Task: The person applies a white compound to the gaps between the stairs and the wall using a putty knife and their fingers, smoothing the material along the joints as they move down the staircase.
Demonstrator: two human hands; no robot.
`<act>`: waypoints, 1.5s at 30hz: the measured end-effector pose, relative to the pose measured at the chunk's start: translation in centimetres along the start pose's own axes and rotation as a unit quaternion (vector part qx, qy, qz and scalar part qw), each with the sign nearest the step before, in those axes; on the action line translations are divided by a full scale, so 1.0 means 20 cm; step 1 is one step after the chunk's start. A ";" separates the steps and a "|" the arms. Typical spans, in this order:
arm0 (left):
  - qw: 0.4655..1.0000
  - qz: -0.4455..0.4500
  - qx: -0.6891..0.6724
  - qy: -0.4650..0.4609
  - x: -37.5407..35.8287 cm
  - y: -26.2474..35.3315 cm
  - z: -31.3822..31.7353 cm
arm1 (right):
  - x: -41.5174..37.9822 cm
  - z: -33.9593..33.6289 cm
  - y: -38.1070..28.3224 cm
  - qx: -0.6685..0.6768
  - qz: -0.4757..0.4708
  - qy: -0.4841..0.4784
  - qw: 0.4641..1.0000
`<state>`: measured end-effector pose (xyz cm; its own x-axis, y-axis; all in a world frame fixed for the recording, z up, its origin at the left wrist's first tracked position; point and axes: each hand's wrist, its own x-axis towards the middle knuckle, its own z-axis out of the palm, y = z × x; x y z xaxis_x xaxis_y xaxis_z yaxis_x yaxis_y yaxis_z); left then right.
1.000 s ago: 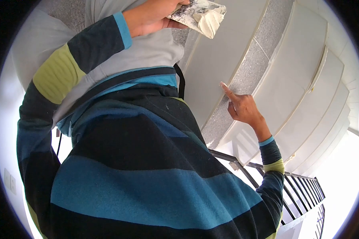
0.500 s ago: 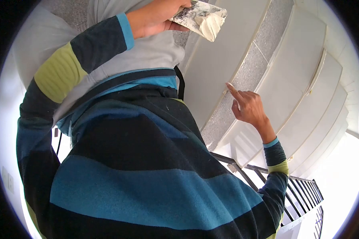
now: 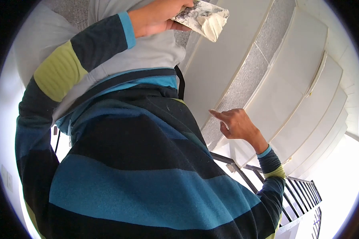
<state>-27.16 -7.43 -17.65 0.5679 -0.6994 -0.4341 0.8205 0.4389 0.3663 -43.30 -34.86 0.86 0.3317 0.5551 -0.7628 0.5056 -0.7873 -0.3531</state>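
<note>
Right hand [image 3: 239, 124] nearer the railing [image 3: 245, 178]

Legible markings: none found. No text, label, brand, number or sign can be read.

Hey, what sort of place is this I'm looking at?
Probably a staircase, perhaps with finishing work under way: speckled steps, a black metal railing, and pale, putty-like paste on a flat plate in your left hand.
</note>
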 end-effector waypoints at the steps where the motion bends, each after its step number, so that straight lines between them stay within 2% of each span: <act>1: 1.000 -0.002 -0.005 0.004 0.00 0.00 0.00 | 0.02 -0.05 -0.01 0.013 0.027 -0.004 1.000; 3: 1.000 -0.001 -0.005 -0.001 0.00 0.00 0.00 | 0.04 -0.09 0.00 0.027 0.054 -0.006 0.998; 6: 1.000 0.001 -0.001 -0.005 0.01 -0.01 -0.01 | 0.06 -0.11 0.08 -0.009 0.079 0.049 0.996; 8: 1.000 0.002 0.001 -0.002 0.01 -0.01 -0.01 | 0.06 -0.08 0.13 -0.101 0.095 0.035 0.990; 9: 1.000 0.003 -0.003 -0.006 0.01 0.00 -0.01 | 0.04 -0.05 0.16 -0.102 0.093 0.034 0.990; 11: 1.000 0.004 -0.009 -0.007 0.00 0.00 -0.02 | -0.01 -0.01 0.23 -0.158 -0.024 0.104 0.982; 14: 1.000 0.008 -0.015 -0.012 0.01 -0.01 -0.01 | -0.08 -0.02 0.24 -0.172 -0.053 0.113 0.977; 18: 1.000 0.001 -0.015 -0.009 0.01 -0.01 0.00 | 0.01 -0.06 0.19 -0.143 -0.034 0.138 0.979; 20: 1.000 -0.001 -0.020 -0.005 0.01 -0.01 0.00 | 0.05 -0.08 0.18 -0.129 0.064 0.112 0.983; 30: 1.000 0.005 -0.004 -0.003 0.01 0.00 -0.01 | 0.07 -0.12 0.12 -0.142 0.062 0.093 0.984; 32: 1.000 0.003 -0.001 -0.003 0.01 0.00 0.00 | 0.06 -0.05 0.11 -0.066 -0.013 0.225 0.972; 33: 1.000 0.003 0.001 0.004 0.00 0.00 0.00 | 0.05 -0.03 0.11 -0.066 -0.013 0.226 0.972; 35: 1.000 0.004 0.002 0.013 0.00 0.00 -0.01 | 0.06 -0.01 0.08 -0.019 -0.071 0.221 0.972; 38: 1.000 0.003 -0.016 -0.001 0.00 -0.01 -0.01 | 0.08 -0.05 0.05 -0.085 -0.071 0.190 0.976; 42: 1.000 0.002 -0.004 0.005 0.00 0.00 0.00 | 0.10 -0.02 0.08 -0.043 -0.106 0.191 0.975; 44: 1.000 0.003 -0.004 0.009 0.00 0.00 0.00 | 0.09 -0.03 0.08 -0.044 -0.062 0.098 0.992; 45: 1.000 0.004 -0.009 0.004 0.00 0.00 0.00 | 0.10 -0.03 0.08 -0.044 -0.064 0.098 0.992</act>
<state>-27.10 -7.35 -17.64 0.5743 -0.6919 -0.4375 0.8173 0.4541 0.3547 -41.27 -34.93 -0.80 0.4041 0.6972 -0.5922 0.6185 -0.6852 -0.3846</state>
